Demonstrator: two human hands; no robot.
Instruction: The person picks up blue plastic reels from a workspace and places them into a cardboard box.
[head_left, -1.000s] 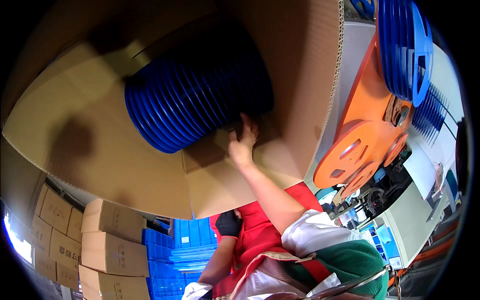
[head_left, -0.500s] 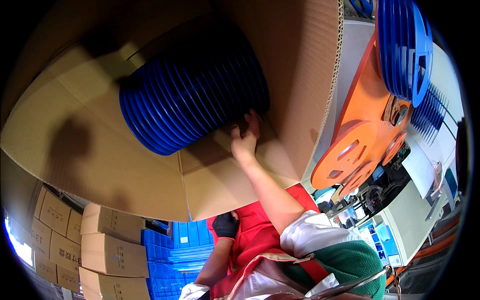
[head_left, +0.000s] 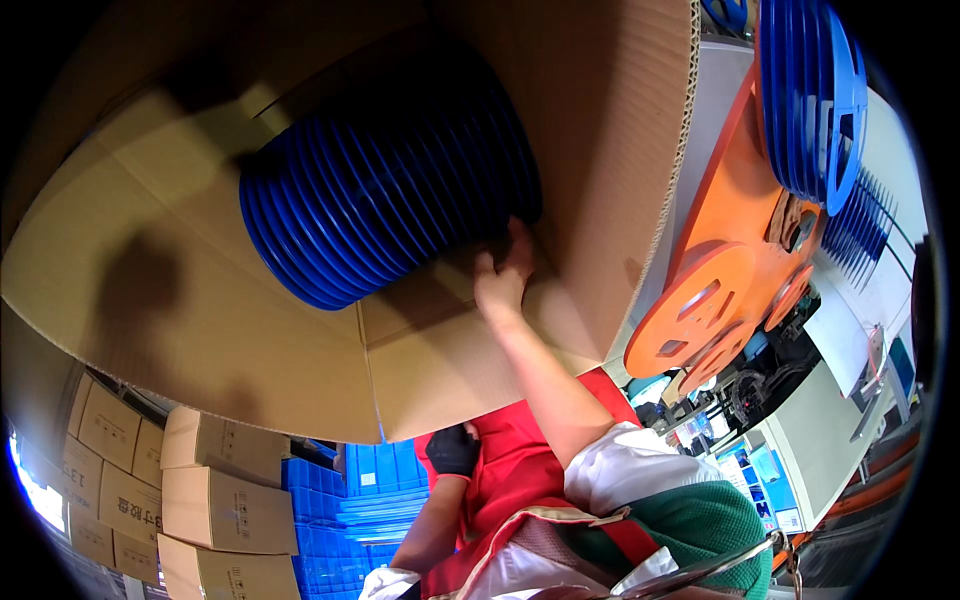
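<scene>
A long row of dark blue plastic reels point(head_left: 390, 195) lies on its side in a large open cardboard box point(head_left: 230, 330). My bare right hand point(head_left: 505, 275) reaches into the box, at the lower right end of the row. Its thumb and fingers are apart, with the fingertips at the rim of the last reels; the exact contact is in shadow. Against the red apron point(head_left: 525, 450), just outside the box's near edge, my left hand point(head_left: 453, 450) wears a black glove. Its fingers are curled closed, and what they may hold is hidden.
On the right, orange reels point(head_left: 690, 310) and a stack of blue reels point(head_left: 810, 110) stand beside the box wall. Closed cartons point(head_left: 230, 505) are piled at lower left, next to blue plastic crates point(head_left: 385, 490). A pale workbench point(head_left: 815, 440) stands at far right.
My right hand has shifted slightly to the right and down along the end of the blue reels. My left hand stays almost in place.
</scene>
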